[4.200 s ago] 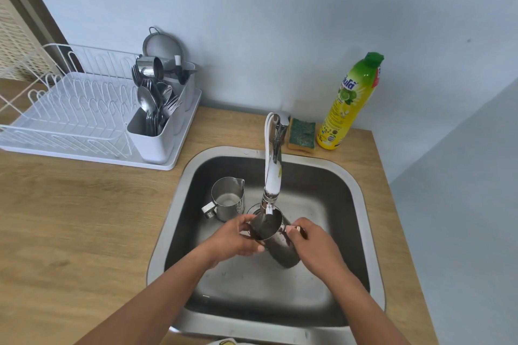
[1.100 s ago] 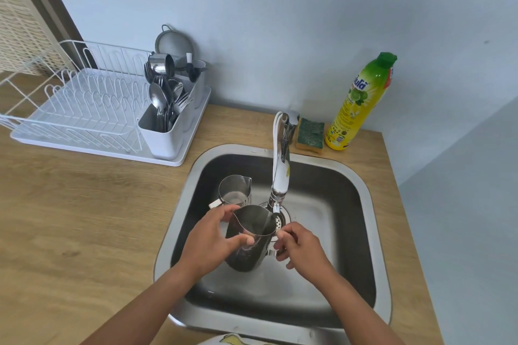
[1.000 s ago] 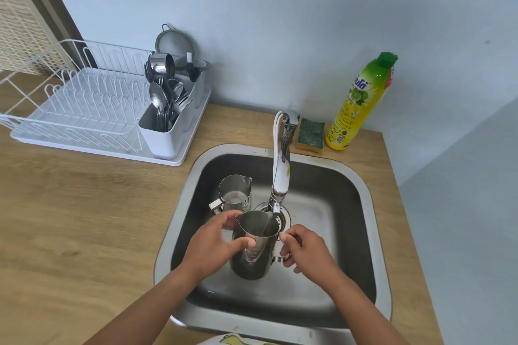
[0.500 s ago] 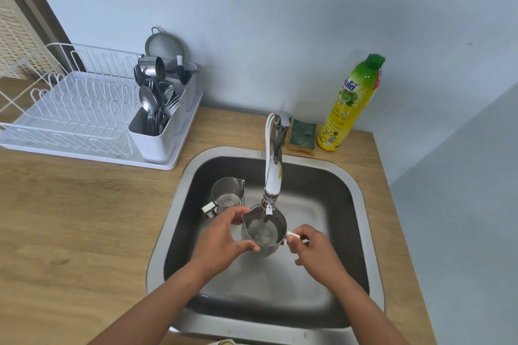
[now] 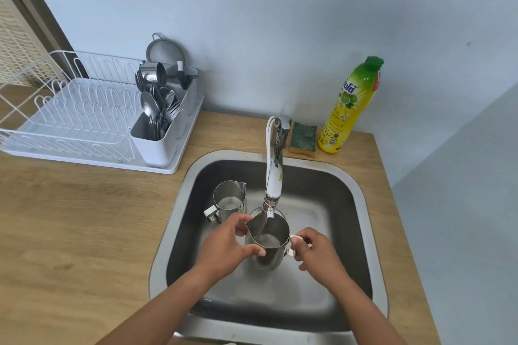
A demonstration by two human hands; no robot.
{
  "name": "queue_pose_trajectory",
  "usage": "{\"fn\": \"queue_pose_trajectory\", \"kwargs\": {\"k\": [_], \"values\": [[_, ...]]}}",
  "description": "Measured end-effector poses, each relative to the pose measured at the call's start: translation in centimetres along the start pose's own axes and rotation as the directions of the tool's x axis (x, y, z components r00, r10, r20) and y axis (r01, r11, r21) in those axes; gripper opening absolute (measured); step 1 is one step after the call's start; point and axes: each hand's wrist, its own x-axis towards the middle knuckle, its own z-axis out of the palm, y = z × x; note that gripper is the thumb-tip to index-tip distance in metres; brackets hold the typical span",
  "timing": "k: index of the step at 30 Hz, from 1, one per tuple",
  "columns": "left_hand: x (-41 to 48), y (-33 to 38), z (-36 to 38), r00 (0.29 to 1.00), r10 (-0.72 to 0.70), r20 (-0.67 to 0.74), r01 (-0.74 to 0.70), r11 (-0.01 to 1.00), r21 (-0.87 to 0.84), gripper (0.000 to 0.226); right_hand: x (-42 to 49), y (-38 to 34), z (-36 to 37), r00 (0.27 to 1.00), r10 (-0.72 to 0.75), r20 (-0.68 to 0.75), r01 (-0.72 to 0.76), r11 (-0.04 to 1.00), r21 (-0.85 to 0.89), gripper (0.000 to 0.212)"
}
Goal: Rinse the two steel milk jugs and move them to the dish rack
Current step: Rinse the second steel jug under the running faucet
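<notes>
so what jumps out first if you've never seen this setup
Over the sink, the left hand grips a steel milk jug by its body and the right hand pinches its handle, under the tap. A second jug stands in the sink behind it, to the left; the white dish rack sits on the counter, far left.

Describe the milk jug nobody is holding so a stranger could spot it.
Find the steel sink in the wooden counter. Left of the faucet, a steel jug stands upright in the basin. Unlike the other jug, held under the water, it stands ungripped.
</notes>
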Motion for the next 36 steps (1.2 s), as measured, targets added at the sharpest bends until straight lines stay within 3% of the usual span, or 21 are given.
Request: {"fn": "queue_pose_trajectory", "kwargs": {"k": [9, 14, 25, 30, 36], "values": [[0.3, -0.6, -0.2, 1.000, -0.024, 0.019, 0.025, 0.997, -0.070, 0.071, -0.1, -0.1, 0.7, 1.000, 0.001, -0.022, -0.001, 1.000, -0.005, 0.014], [0.7, -0.3, -0.4, 0.994, -0.085, 0.074, 0.097, 0.979, -0.182, 0.054, -0.6, -0.2, 1.4, 0.998, 0.058, -0.026, -0.058, 0.998, 0.016, 0.012], [1.7, -0.7, 0.2, 0.932, -0.291, 0.218, 0.344, 0.900, -0.268, 0.045, -0.2, -0.6, 1.5, 0.988, 0.140, 0.068, -0.137, 0.989, -0.055, 0.022], [2.1, -0.4, 0.0, 0.898, -0.338, 0.282, 0.402, 0.891, -0.213, 0.041, 0.4, -0.7, 1.3, 0.979, 0.174, 0.106, -0.159, 0.978, -0.138, 0.030], [2.8, -0.7, 0.2, 0.848, -0.401, 0.348, 0.435, 0.900, -0.021, 0.066, 0.8, -0.6, 1.1, 0.959, 0.245, 0.140, -0.235, 0.968, -0.085, 0.037]]}}
